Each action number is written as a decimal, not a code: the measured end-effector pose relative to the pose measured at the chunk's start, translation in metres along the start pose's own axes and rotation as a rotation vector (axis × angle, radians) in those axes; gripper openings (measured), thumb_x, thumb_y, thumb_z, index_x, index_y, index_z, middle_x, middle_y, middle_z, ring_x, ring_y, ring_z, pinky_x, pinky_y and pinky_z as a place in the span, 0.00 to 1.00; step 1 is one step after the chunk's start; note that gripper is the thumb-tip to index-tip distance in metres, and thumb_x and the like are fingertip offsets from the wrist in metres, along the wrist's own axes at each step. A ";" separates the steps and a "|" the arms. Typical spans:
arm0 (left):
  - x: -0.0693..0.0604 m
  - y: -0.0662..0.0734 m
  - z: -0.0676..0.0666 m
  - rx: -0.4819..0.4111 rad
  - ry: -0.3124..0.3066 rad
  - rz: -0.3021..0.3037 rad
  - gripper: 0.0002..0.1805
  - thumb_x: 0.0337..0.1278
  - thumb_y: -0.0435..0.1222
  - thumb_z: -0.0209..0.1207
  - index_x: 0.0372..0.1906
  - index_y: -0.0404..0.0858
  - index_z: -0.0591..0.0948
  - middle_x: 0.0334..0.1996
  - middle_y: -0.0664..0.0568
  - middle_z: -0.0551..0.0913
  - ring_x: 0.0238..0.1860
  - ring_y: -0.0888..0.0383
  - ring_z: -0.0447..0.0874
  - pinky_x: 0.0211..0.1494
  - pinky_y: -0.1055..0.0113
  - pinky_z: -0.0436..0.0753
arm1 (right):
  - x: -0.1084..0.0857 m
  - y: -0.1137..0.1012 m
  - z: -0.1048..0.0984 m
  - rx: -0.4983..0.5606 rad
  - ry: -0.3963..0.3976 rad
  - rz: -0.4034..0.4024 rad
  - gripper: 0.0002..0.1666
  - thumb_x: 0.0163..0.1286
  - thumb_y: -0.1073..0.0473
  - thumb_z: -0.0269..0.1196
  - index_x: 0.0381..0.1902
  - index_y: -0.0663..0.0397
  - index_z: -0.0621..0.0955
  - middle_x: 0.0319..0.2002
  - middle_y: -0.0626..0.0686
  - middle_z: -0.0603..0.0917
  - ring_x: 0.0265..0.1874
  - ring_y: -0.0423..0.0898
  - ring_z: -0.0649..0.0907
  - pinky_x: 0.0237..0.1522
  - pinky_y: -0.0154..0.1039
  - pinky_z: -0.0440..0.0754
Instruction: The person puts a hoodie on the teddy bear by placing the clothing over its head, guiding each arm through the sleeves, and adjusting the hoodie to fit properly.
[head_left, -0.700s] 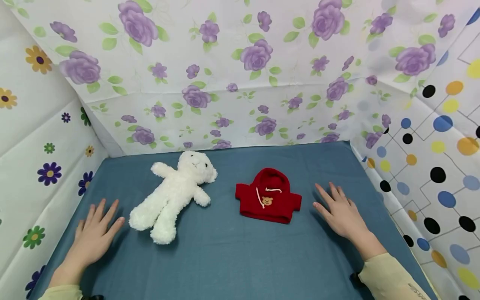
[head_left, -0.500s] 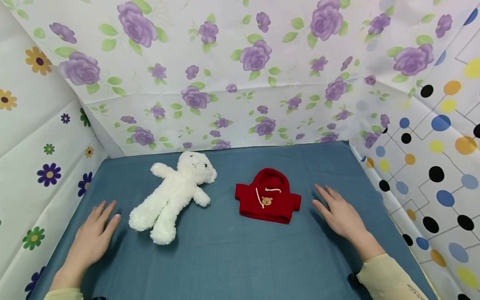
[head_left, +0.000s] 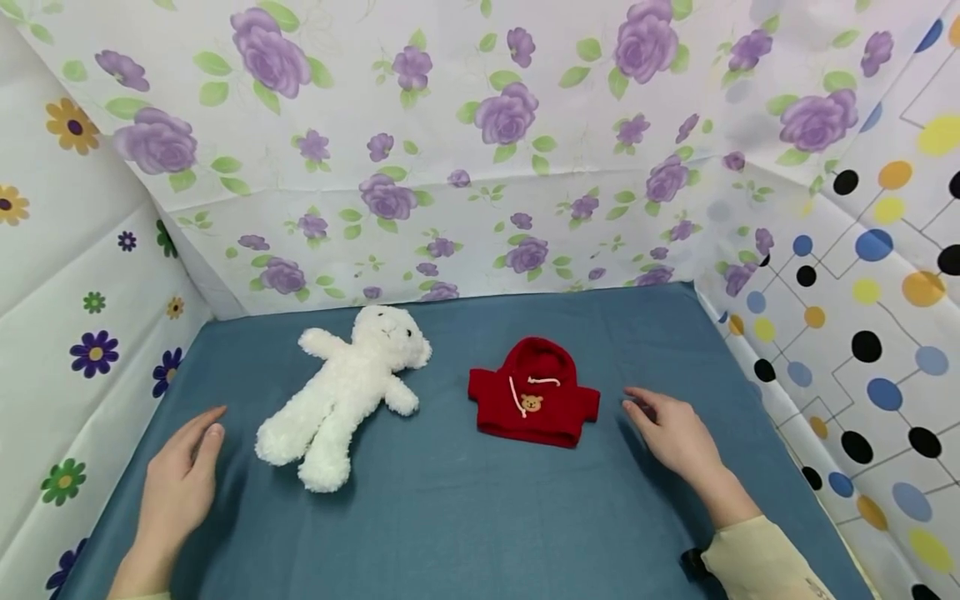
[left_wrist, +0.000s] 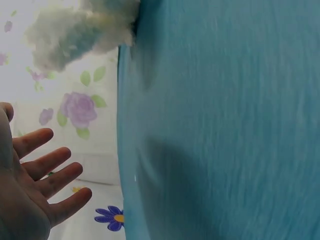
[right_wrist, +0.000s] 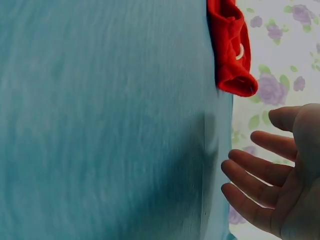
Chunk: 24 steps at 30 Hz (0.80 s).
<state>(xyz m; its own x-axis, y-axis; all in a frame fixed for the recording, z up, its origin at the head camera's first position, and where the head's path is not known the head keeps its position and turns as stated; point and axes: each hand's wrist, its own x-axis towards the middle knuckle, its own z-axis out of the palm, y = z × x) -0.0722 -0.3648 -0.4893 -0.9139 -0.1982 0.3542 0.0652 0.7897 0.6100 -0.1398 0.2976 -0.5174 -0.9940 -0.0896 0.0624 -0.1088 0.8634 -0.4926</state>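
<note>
A white plush bear (head_left: 341,392) lies on its back on the blue cloth, head toward the far side; in the left wrist view part of its fluffy body (left_wrist: 80,32) shows at the top. To its right is a small red hoodie (head_left: 534,396) laid flat, with white drawstrings and a bear-face patch; its sleeve (right_wrist: 237,77) appears in the right wrist view. My left hand (head_left: 178,492) hovers left of the plush, palm turned inward, fingers relaxed and holding nothing. Raised off the cloth, my right hand (head_left: 675,433) is beside the hoodie's right sleeve, not touching it, fingers loosely bent.
The blue cloth (head_left: 450,533) covers the table surface. A rose-patterned sheet (head_left: 450,167) rises at the back. Flower-print fabric (head_left: 45,333) stands on the left and dotted fabric (head_left: 862,375) on the right.
Both hands have lifted and turned from palm-down with spread fingers to palms facing inward. The plush bear and hoodie have stayed in place.
</note>
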 end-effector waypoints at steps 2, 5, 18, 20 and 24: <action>-0.002 0.006 0.000 -0.002 0.011 -0.017 0.22 0.88 0.40 0.47 0.73 0.37 0.79 0.70 0.36 0.78 0.73 0.41 0.73 0.72 0.81 0.56 | -0.001 -0.002 0.001 0.012 0.007 0.012 0.24 0.84 0.47 0.61 0.69 0.51 0.83 0.55 0.58 0.89 0.47 0.53 0.87 0.49 0.60 0.85; -0.006 0.014 0.002 -0.014 0.029 -0.026 0.22 0.88 0.41 0.47 0.72 0.39 0.81 0.70 0.38 0.79 0.73 0.54 0.72 0.70 0.81 0.58 | -0.003 -0.007 0.003 0.034 0.016 0.028 0.21 0.84 0.48 0.61 0.66 0.50 0.85 0.51 0.54 0.90 0.42 0.49 0.86 0.46 0.57 0.86; -0.015 0.050 0.005 -0.102 0.164 -0.013 0.20 0.86 0.38 0.49 0.66 0.34 0.84 0.71 0.46 0.79 0.67 0.48 0.77 0.56 0.85 0.64 | -0.013 -0.030 0.007 0.093 -0.051 0.033 0.16 0.83 0.49 0.63 0.57 0.50 0.88 0.31 0.46 0.85 0.24 0.43 0.79 0.29 0.43 0.78; -0.016 0.056 0.006 -0.115 0.193 0.016 0.19 0.85 0.36 0.51 0.65 0.33 0.85 0.69 0.45 0.80 0.66 0.59 0.76 0.57 0.85 0.65 | -0.014 -0.033 0.006 0.097 -0.061 0.030 0.16 0.83 0.49 0.63 0.56 0.50 0.89 0.29 0.46 0.84 0.22 0.44 0.78 0.27 0.43 0.77; -0.018 0.068 0.011 -0.159 0.219 0.115 0.17 0.83 0.32 0.53 0.62 0.31 0.85 0.66 0.42 0.82 0.59 0.77 0.73 0.56 0.81 0.66 | -0.016 -0.037 0.007 0.095 -0.084 0.035 0.15 0.83 0.48 0.63 0.53 0.50 0.89 0.26 0.46 0.82 0.20 0.43 0.77 0.25 0.42 0.75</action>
<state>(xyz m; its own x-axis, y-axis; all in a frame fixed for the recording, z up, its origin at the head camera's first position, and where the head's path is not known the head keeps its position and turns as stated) -0.0557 -0.3010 -0.4624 -0.7897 -0.2474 0.5614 0.2408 0.7167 0.6545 -0.1204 0.2638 -0.5061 -0.9941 -0.1047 -0.0274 -0.0702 0.8165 -0.5731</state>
